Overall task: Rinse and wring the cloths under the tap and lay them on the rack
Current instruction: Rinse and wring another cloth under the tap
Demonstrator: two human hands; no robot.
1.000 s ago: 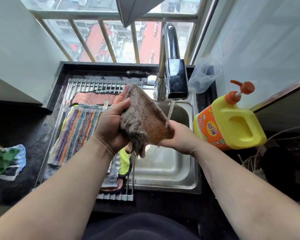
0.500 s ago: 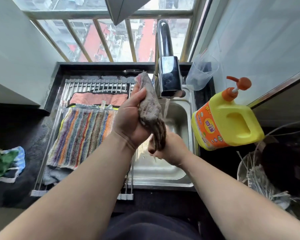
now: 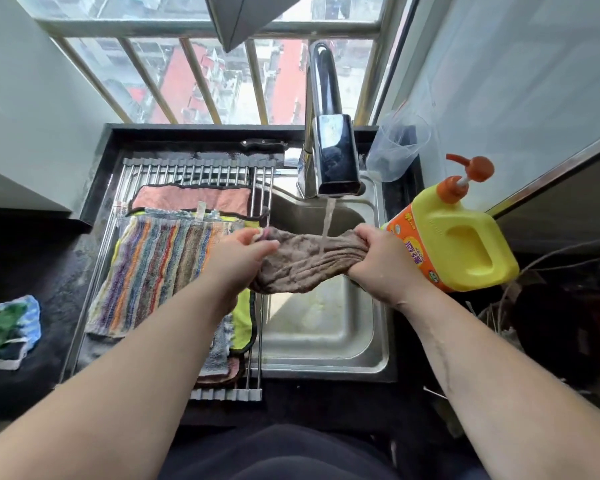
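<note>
A brown cloth (image 3: 303, 263) is stretched sideways over the steel sink (image 3: 326, 341), bunched at both ends. My left hand (image 3: 239, 258) grips its left end and my right hand (image 3: 378, 261) grips its right end. Water runs from the chrome tap (image 3: 335, 157) onto the middle of the cloth. On the roll-up rack (image 3: 194, 168) left of the sink lie a striped cloth (image 3: 153, 271), a pink cloth (image 3: 191, 199) behind it and a yellow-green cloth (image 3: 244, 317) partly under my left arm.
A yellow detergent jug (image 3: 461, 244) with an orange pump stands right of the sink, close to my right hand. A clear plastic cup (image 3: 395, 147) sits behind it. A green and blue cloth pile (image 3: 7, 327) lies on the dark counter at far left. Window bars stand behind the tap.
The cloth was held upright and twisted between my hands; now it is pulled out sideways under the running water. Both hands have moved apart and lower over the sink.
</note>
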